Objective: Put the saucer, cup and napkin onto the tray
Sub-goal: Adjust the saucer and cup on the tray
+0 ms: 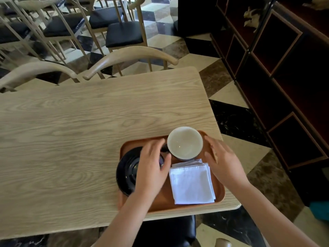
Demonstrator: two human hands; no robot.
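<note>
w/ cup (185,142) at 1 o'clock and napkin (192,184) at 5 on the tray (219,194), nudge the black saucer (127,171) off the 9 o'clock rim w/ your left hand (151,166), fingers spread, right hand (222,161) open alongside, empty.

wooden table (89,122), chairs (124,32), checkered floor (231,118)
</note>
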